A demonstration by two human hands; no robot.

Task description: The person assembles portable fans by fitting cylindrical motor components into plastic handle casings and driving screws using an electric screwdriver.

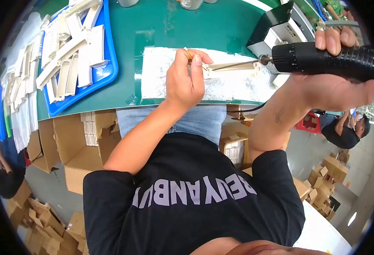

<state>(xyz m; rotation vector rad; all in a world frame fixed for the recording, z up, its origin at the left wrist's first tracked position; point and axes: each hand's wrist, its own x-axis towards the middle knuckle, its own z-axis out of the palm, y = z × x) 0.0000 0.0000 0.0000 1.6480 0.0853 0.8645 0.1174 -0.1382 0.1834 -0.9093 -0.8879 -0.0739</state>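
My right hand [323,80] is wrapped round a black electric screwdriver [314,57]. Its long thin bit [238,65] points left, over a narrow off-white plastic housing [240,71]. The housing lies on a white sheet [155,80] spread on the green table. At the housing's left end, close to the bit's tip, my left hand [184,80] is closed, with thumb and forefinger on that end. A small yellow band [188,53] shows at its fingers; I cannot tell whether it is a ring. The fingers partly hide the housing's end.
A blue tray [111,63] heaped with off-white plastic housings [70,55] stands at the left, with more pieces beyond it. A black and white box-shaped device [276,29] sits at the back right. Cardboard boxes [78,153] stand below the table edge. Other people are at both sides.
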